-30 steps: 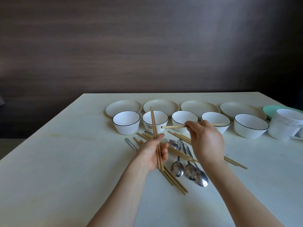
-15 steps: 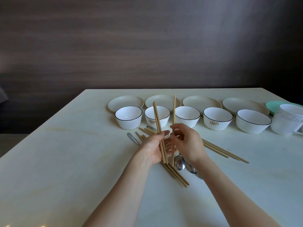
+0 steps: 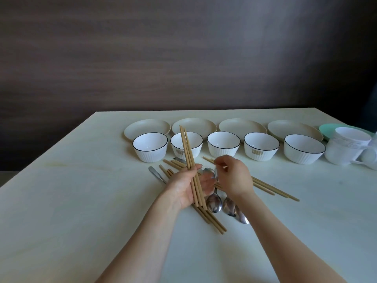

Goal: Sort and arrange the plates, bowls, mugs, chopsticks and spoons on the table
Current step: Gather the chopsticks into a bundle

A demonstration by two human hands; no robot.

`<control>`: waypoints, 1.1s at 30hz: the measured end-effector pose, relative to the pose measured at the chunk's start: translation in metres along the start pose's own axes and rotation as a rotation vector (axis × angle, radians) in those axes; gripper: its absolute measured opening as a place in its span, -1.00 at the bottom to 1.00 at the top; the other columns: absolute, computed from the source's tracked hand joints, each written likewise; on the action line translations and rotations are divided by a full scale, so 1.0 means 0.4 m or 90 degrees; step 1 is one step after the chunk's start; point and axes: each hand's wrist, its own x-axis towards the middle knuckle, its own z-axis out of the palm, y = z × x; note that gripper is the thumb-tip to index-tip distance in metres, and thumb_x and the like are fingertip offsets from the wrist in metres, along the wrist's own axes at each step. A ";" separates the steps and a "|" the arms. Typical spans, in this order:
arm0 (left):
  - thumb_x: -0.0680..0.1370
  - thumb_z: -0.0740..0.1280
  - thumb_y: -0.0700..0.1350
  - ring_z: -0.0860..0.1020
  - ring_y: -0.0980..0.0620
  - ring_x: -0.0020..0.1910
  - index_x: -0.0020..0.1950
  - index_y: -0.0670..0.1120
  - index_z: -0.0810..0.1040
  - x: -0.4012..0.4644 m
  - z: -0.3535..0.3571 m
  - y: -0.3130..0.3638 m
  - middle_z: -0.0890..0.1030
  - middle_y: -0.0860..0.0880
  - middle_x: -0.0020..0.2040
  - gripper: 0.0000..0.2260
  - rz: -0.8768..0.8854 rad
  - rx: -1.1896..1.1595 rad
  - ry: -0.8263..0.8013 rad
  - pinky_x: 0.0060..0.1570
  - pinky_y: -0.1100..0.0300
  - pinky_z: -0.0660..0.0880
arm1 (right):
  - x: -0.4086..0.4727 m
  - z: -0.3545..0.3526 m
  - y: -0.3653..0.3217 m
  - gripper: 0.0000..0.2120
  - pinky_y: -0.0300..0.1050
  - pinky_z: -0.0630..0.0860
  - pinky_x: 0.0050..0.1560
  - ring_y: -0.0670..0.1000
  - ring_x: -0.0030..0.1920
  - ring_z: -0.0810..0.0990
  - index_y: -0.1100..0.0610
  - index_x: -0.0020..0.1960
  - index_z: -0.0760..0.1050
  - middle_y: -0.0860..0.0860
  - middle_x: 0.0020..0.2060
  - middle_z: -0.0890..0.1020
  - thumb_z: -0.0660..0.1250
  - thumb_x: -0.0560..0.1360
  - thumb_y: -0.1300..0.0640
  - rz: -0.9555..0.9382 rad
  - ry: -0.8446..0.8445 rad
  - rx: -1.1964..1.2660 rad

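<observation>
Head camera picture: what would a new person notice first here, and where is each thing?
The left hand at table centre grips a bundle of chopsticks pointing up and away, above a loose heap of chopsticks and spoons. Beyond them, five white bowls stand in a row, with cream plates lined up behind.

pale cream surface [image 3: 81, 201], faint marbling; dark wood-grain wall [image 3: 183, 58] behind its far edge
</observation>
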 end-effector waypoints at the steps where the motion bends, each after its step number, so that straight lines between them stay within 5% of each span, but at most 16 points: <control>1: 0.66 0.11 -0.11 0.61 -0.02 -0.52 0.02 -0.10 0.48 0.002 -0.001 -0.001 0.67 -0.12 -0.38 -0.82 0.003 -0.001 0.009 -0.45 0.12 0.59 | 0.008 -0.008 0.016 -0.74 -0.14 0.49 -0.10 0.08 0.00 0.60 0.07 0.11 0.57 0.02 0.01 0.66 0.19 0.51 0.23 0.031 0.025 -0.051; 7: 0.67 0.08 -0.08 0.25 0.14 -0.69 -0.03 -0.09 0.49 0.018 -0.010 0.000 0.36 0.04 -0.59 -0.78 0.012 0.018 0.056 -0.64 0.40 0.21 | 0.020 -0.016 0.101 -0.75 -0.16 0.41 -0.21 0.16 0.02 0.57 0.13 0.10 0.54 0.10 0.01 0.61 0.19 0.48 0.26 0.088 -0.016 -0.284; 22: 0.65 0.14 -0.15 0.41 0.07 -0.60 -0.06 -0.13 0.51 0.010 -0.018 -0.010 0.46 -0.04 -0.46 -0.81 0.005 0.042 0.063 -0.55 0.28 0.39 | 0.016 -0.020 0.108 -0.87 -0.21 0.21 -0.46 0.05 -0.25 0.42 0.15 0.03 0.47 0.02 -0.16 0.38 0.21 0.55 0.13 0.104 -0.026 -0.357; 27: 0.67 0.10 -0.10 0.26 0.14 -0.67 -0.06 -0.10 0.50 0.009 -0.019 -0.009 0.36 0.03 -0.56 -0.77 0.012 0.046 0.060 -0.62 0.38 0.24 | 0.015 -0.023 0.106 -0.78 -0.18 0.36 -0.35 0.06 -0.24 0.47 0.12 0.06 0.49 0.04 -0.16 0.54 0.19 0.48 0.32 0.103 -0.037 -0.369; 33: 0.67 0.08 -0.10 0.21 0.16 -0.69 -0.02 -0.10 0.49 0.007 -0.021 -0.002 0.34 0.06 -0.58 -0.78 0.018 0.059 0.058 -0.65 0.40 0.17 | 0.015 -0.038 0.086 -0.76 -0.17 0.32 -0.35 0.06 -0.25 0.42 0.17 0.01 0.52 0.06 -0.08 0.47 0.21 0.43 0.38 0.105 -0.085 -0.429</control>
